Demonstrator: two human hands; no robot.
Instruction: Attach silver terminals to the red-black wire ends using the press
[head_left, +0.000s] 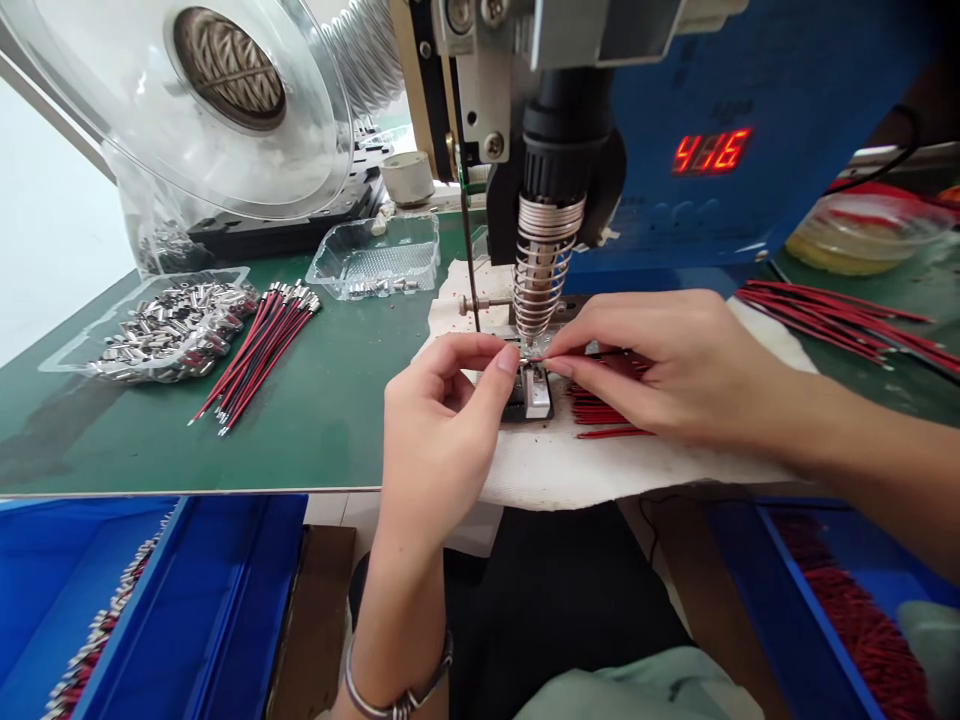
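My left hand (446, 425) is closed in a pinch at the left side of a small metal fixture (537, 392); whatever lies between its fingertips is too small to make out. From the right, my right hand (667, 365) pinches a thin red wire (548, 359) at the fixture's top. The soldering iron (534, 290), wrapped in a coil spring, points down just above the fingertips. A thin solder feed tube (470, 240) comes down beside it. Partly hidden under my right hand, a bundle of red and black wires (607, 415) lies on a white cloth (600, 475).
A clear tray of small metal parts (176, 325) and a bundle of wires with metal ends (259, 350) lie left. Behind stands another clear tray (379, 255). More wires (832, 320) lie right, near the blue machine (787, 80). Blue bins (217, 600) sit below the table.
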